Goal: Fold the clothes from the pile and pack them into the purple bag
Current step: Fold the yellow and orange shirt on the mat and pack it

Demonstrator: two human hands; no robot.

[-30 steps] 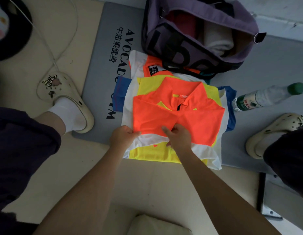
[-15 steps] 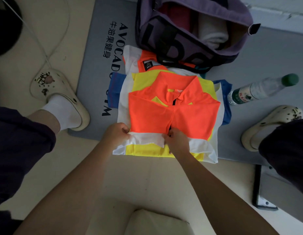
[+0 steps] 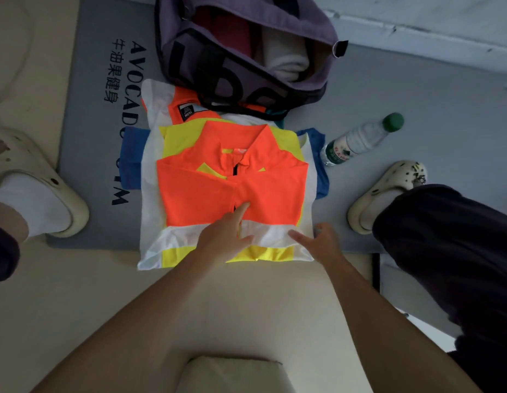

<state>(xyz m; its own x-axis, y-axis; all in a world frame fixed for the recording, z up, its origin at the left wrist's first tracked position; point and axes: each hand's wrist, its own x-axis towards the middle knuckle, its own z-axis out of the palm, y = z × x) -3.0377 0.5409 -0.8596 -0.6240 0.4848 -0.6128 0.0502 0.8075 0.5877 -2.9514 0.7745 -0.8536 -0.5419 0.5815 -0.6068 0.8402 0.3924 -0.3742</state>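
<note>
Left foot: cream clog (image 3: 28,177) over a white sock, on the floor well to the left of the left hand.

Grey mat (image 3: 88,109): printed with dark lettering, lying on the floor beyond and to the left of the left hand, under the clothes and the bag.

Pile of clothes (image 3: 153,177): white, blue and yellow layers stacked on the mat, directly under and ahead of both hands.

Orange shirt (image 3: 195,194): folded, collar pointing away, topmost on the pile, touching the left hand's fingertips.

Left hand (image 3: 222,236): open, palm down, fingers spread flat across the shirt's near edge and the white band below it; gripping nothing.

Purple bag (image 3: 246,52): unzipped, well beyond both hands at the far end of the pile, its near side resting on the far clothes; red and white folded items inside.

Right hand (image 3: 321,243): open, fingers extended, resting at the pile's near right corner on the white fabric; gripping nothing.

Water bottle (image 3: 360,140): clear, green cap, lying on the mat beyond and to the right of the right hand.

Right foot: cream clog (image 3: 388,191), just to the right of the right hand.
</note>
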